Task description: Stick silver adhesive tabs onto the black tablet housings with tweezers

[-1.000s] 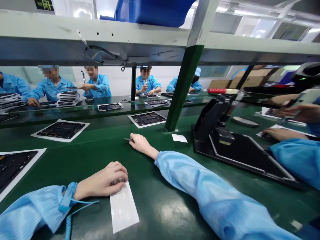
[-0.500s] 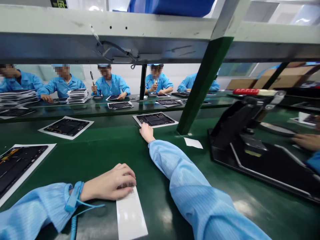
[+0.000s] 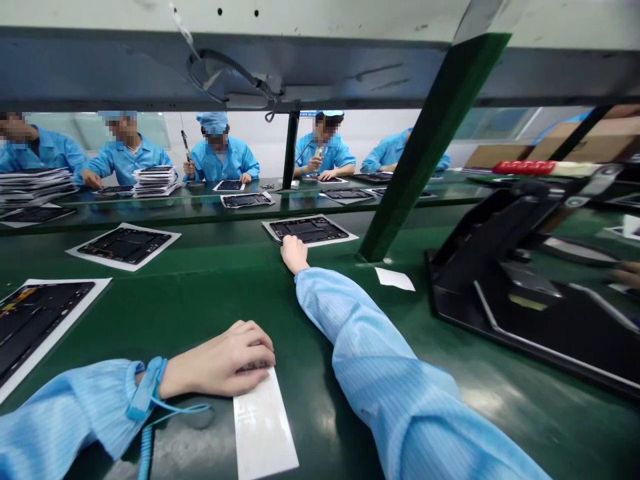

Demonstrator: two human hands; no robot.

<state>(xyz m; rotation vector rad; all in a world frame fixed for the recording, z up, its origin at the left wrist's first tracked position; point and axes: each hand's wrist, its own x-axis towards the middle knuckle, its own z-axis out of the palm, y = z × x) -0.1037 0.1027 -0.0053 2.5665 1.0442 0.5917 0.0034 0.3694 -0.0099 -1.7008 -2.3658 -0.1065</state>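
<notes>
My left hand (image 3: 223, 363) lies curled on the green belt, its fingertips pressing the top end of a white paper strip (image 3: 263, 430). A blue wrist strap with a coiled cord sits on that wrist. My right hand (image 3: 294, 254) is stretched far forward and rests at the near edge of a black panel on a white sheet (image 3: 309, 230). Its fingers are closed; a thin dark tool seen in it earlier is hidden now.
More black panels on white sheets (image 3: 123, 245) lie left on the belt (image 3: 200, 293). A black fixture (image 3: 530, 280) stands at right, beside a green post (image 3: 425, 147). A small white slip (image 3: 395, 279) lies near the post. People in blue work across the far bench.
My right hand has reached forward from mid-belt to the edge of the black panel. The view has tilted and shifted. My left hand has stayed on the strip.
</notes>
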